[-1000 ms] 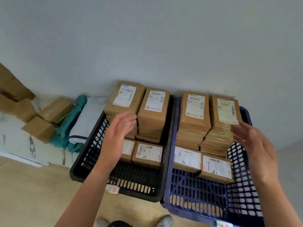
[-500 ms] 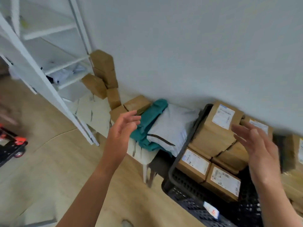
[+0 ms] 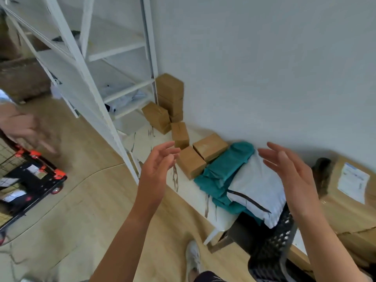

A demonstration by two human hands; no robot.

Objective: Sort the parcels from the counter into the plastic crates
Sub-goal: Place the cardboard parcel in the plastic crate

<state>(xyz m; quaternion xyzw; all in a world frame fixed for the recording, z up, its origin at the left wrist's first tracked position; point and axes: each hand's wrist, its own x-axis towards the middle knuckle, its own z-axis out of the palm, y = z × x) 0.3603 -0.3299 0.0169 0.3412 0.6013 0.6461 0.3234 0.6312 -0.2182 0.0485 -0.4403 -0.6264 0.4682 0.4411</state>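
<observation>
Head view: the left hand (image 3: pixel 160 159) and right hand (image 3: pixel 291 176) hover above the counter (image 3: pixel 188 192), fingers spread and holding nothing. By its back edge, the cardboard boxes (image 3: pixel 192 163) look stiff and light, best gripped by opposite sides. The teal mailer (image 3: pixel 223 169) and grey mailer (image 3: pixel 256 186) look soft and slippery. The black crate (image 3: pixel 270 251) is largely hidden.

I see brown boxes (image 3: pixel 191 162) flat on table (image 3: pixel 146 143) | grey mailer (image 3: pixel 256 188) overlapping teal mailer (image 3: pixel 221 174) | black crate (image 3: pixel 270 253) holds labelled box (image 3: pixel 345 192)
</observation>
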